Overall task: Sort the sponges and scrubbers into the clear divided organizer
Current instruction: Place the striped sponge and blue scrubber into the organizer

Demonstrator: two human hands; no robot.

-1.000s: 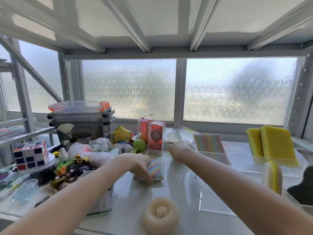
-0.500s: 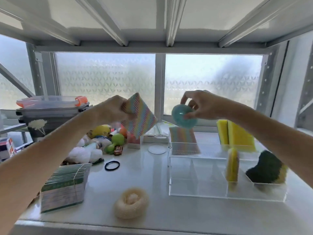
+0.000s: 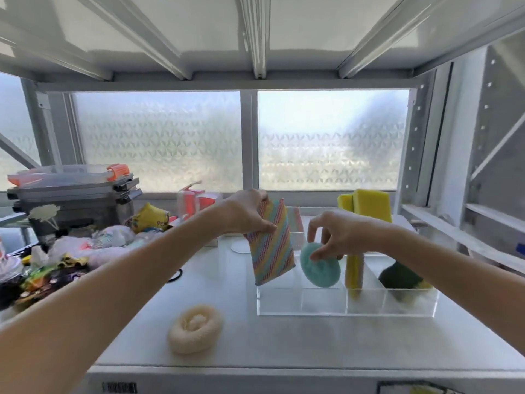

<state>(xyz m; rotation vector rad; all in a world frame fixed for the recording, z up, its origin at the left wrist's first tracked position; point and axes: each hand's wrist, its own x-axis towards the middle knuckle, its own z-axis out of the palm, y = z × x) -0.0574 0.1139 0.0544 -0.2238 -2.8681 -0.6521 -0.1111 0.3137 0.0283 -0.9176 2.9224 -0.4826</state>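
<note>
My left hand holds a rainbow-striped sponge by its top edge, its lower end dipping into the front-left cell of the clear divided organizer. My right hand pinches a round teal scrubber over the cell beside it. In the organizer stand a yellow sponge on edge and a dark green scrubber at the right. Two big yellow sponges stand at its back. A cream round scrubber lies on the shelf in front.
A heap of toys and packets fills the left of the white shelf, behind it stacked grey bins and red boxes. A black ring lies near my left arm. The shelf's front edge is close below.
Both hands have come down from in front of the window to the organizer. The striped sponge now hangs upright into the front-left cell and the teal scrubber sits low beside it.
</note>
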